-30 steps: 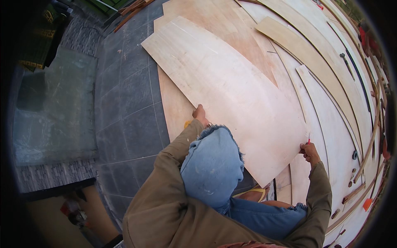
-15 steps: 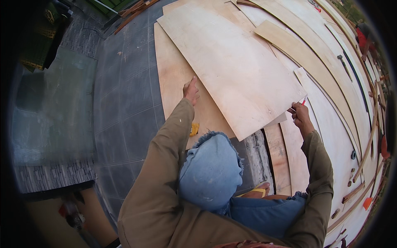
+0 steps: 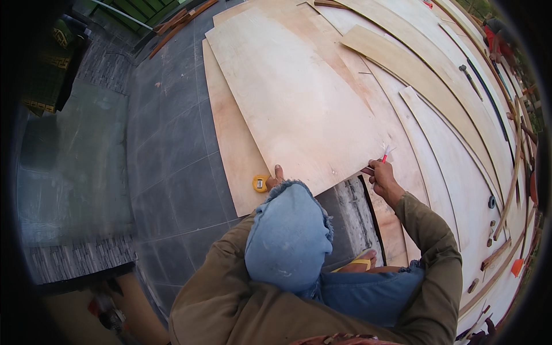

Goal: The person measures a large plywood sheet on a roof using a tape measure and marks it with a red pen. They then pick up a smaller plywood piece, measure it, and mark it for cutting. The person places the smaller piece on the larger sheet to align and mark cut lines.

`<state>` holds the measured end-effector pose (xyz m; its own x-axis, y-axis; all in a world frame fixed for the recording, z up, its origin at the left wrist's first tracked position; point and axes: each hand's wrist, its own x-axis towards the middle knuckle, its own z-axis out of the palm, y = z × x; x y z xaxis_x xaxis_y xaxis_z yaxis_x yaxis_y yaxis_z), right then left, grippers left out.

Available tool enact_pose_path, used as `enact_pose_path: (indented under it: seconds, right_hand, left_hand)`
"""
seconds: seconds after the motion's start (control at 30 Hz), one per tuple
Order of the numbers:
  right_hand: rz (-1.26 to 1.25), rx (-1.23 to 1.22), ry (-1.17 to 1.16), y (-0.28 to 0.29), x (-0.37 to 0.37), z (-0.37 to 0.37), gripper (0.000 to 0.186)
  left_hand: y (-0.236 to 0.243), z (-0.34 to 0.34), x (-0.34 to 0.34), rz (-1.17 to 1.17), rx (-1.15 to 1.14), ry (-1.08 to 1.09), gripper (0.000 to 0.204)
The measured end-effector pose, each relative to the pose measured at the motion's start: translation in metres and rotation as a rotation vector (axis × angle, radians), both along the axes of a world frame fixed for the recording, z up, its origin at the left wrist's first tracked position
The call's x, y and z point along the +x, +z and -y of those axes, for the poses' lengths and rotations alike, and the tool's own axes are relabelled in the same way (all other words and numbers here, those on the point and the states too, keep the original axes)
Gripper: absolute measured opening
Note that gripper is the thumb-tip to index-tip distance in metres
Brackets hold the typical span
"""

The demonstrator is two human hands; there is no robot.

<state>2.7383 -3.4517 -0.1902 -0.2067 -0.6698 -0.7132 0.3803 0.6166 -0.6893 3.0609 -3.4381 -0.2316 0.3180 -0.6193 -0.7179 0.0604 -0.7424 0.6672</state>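
Observation:
A pale plywood sheet (image 3: 299, 92) lies askew over other plywood in front of me. My left hand (image 3: 275, 176) is at its left edge near the close corner, thumb up against the edge; my knee hides most of the other fingers. At the near right corner, my right hand (image 3: 385, 179) pinches the sheet's edge. A slim red pen-like tool (image 3: 385, 154) with a pale tip also sticks up from that hand; its exact kind is unclear. Right beside my left hand, a yellow tape measure (image 3: 260, 183) rests on the lower plywood sheet (image 3: 233, 144).
Dark grey tiles (image 3: 172, 144) extend to the left, with a glass-like panel (image 3: 75, 161) farther left. More plywood strips (image 3: 414, 75) cover the right side. A hammer (image 3: 470, 80), a tape roll (image 3: 491, 202) and wood offcuts lie there. Another person (image 3: 499, 43) is at the far right.
The top plywood sheet has swung left, its near right corner moving left and slightly closer. My left hand has come down its edge beside the tape measure; my right hand has shifted left.

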Motion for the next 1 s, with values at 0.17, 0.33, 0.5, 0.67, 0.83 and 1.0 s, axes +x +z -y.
enact_pose_path:
  seconds: [0.17,0.33,0.5,0.67,0.83,1.0]
  right_hand:
    - [0.002,-0.113,0.003,0.013,0.025,0.016,0.011]
    - [-0.01,-0.104,0.205,0.025,0.035,0.024,0.014]
    - [-0.064,0.008,0.447,0.026,-0.002,0.003,0.021]
    - [-0.118,0.065,0.325,0.011,-0.069,-0.014,0.033]
    - [-0.178,0.058,0.283,0.0,-0.104,-0.025,0.034]
    - [-0.213,0.086,0.367,-0.005,-0.103,-0.029,0.037]
  left_hand:
    - [0.015,0.033,0.03,0.261,0.019,-0.001,0.076]
    - [-0.009,0.05,0.07,0.271,-0.148,0.027,0.082]
    - [-0.064,0.049,0.133,0.372,-0.15,0.108,0.075]
    - [-0.091,0.045,0.157,0.533,-0.145,0.069,0.062]
    - [-0.057,0.045,0.124,0.301,-0.194,0.054,0.054]
    - [-0.004,0.052,0.082,0.099,-0.088,-0.086,0.049]
